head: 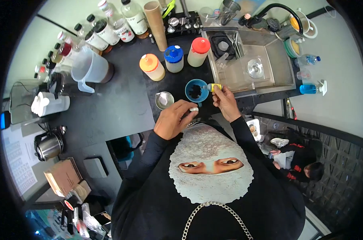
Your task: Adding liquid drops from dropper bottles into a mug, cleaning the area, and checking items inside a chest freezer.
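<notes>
My right hand (225, 101) holds a small bottle with a yellow label (215, 87), tipped sideways with its mouth over a blue cup (204, 96). Dark, crumbly material (195, 91) lies inside the cup, whose handle points toward me. Between the thumb and fingers of my left hand (176, 117) is a small white cap (194, 109), just below the cup. A small metal pitcher (164, 100) stands to the left of the cup. Behind them are squeeze bottles with an orange lid (149, 63), a blue lid (174, 54) and a red lid (200, 46).
A metal sink (282, 64) adjoins the mat on the right. On the counter's left stands a plastic measuring jug (89, 67) of dark liquid, near a row of syrup bottles (109, 31). An electric kettle (50, 146) is farther left. Another person (298, 159) sits at lower right.
</notes>
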Demonstrator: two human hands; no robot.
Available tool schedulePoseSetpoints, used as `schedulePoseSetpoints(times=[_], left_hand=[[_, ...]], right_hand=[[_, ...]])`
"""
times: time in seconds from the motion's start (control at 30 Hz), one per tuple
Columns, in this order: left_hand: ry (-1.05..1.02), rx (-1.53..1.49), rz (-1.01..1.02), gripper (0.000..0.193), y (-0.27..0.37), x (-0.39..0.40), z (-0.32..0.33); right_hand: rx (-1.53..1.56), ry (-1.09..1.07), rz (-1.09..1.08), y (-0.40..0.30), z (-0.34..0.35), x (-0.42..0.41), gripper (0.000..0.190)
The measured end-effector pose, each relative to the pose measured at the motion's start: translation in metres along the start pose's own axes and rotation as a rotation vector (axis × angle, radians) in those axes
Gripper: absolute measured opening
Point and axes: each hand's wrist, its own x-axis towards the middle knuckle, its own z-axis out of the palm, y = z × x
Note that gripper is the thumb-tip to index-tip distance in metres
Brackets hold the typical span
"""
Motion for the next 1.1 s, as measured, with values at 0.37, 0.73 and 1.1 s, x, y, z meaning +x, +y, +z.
schedulePoseSetpoints(times=[0.37,0.73,1.1], left_hand=[[0.109,0.049,-0.087,0.02,0.002,0.018,-0.013],[0.114,0.042,-0.07,0.02,0.004,0.016,-0.019],[0.09,0.031,-0.045,0.02,-0.003,0.017,-0.017]], right_hand=[[-0.809,0.132,-0.413,-0.007,0.009,0.003,0.026],[-0.772,0.176,-0.48,-0.012,0.019,-0.006,0.023],[-0.753,0.193,-0.504,-0.031,0.024,-0.017,0.027]])
